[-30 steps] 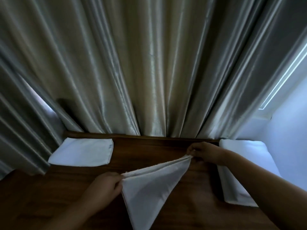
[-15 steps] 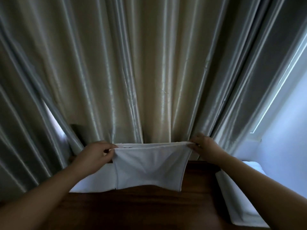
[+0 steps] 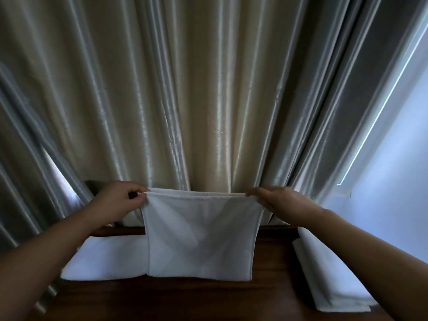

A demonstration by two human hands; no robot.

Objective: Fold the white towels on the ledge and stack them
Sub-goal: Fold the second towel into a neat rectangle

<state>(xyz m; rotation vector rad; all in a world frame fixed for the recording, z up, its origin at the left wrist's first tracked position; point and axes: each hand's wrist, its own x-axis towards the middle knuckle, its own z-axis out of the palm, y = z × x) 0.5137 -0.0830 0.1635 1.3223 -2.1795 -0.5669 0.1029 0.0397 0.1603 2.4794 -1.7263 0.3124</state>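
Two bare hands — the left hand [image 3: 118, 200] at nine o'clock, the right hand [image 3: 281, 202] at three — held a thin, limp white towel [image 3: 200, 239] above the wooden ledge [image 3: 208, 300], fingers pinched shut on its top corners — its best handholds.

Dim room, cool daylight leaking through curtain [image 3: 208, 100] gaps right and left, sheen on folds, wide-angle bending at edges.

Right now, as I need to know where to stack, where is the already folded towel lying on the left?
In the head view, the folded towel lies flat on the wooden ledge at lower left, under the left hand, partly behind the held towel.
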